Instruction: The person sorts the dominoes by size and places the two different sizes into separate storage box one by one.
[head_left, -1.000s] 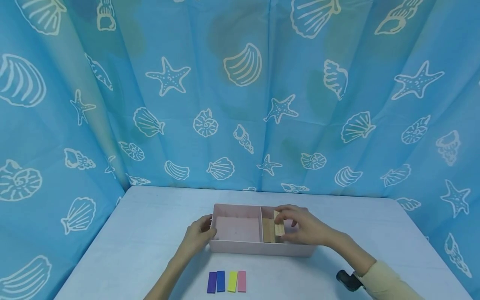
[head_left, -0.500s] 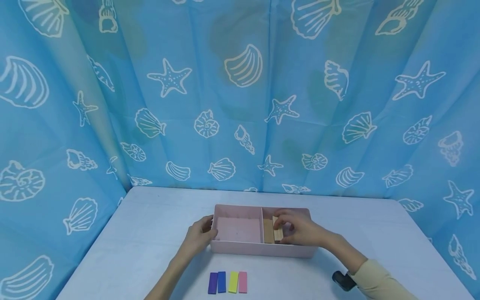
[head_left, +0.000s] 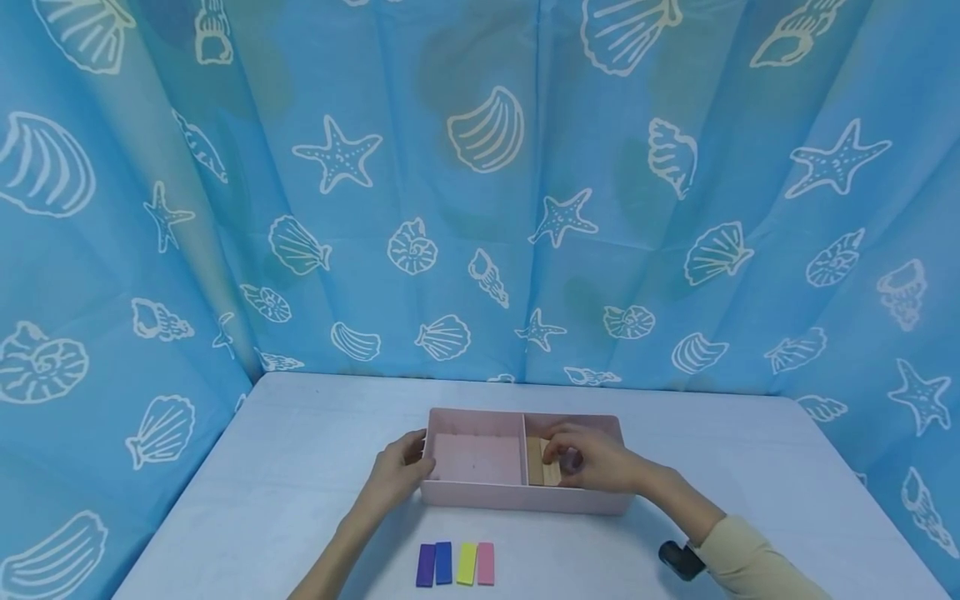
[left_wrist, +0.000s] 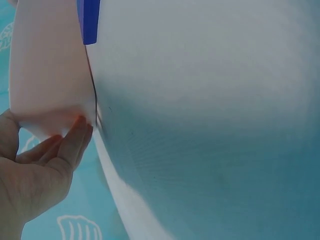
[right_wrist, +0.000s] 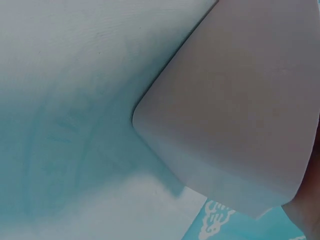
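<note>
A pink box point(head_left: 517, 497) with a divider lies on the white table. My left hand point(head_left: 397, 471) holds the box's left end, thumb at the rim; in the left wrist view its fingers point(left_wrist: 72, 142) press the outer end wall. Inside the right compartment, my right hand point(head_left: 600, 458) pinches a pale wooden block point(head_left: 552, 474) between thumb and fingers. Left of that block, against the divider, stands a browner wooden block point(head_left: 535, 462). The box wall point(right_wrist: 225, 110) hides most of the right hand in the right wrist view, including its fingertips.
In front of the box lie a purple block point(head_left: 425, 566), a blue block point(head_left: 443, 563), a yellow block point(head_left: 467, 564) and a pink block point(head_left: 486, 564). A blue shell-patterned curtain point(head_left: 480, 208) stands behind the table. A black device point(head_left: 681, 560) sits at the right wrist.
My right hand has lowered the pale wooden block into the right compartment and shifted it left, up beside the browner block. The left hand keeps its hold on the box.
</note>
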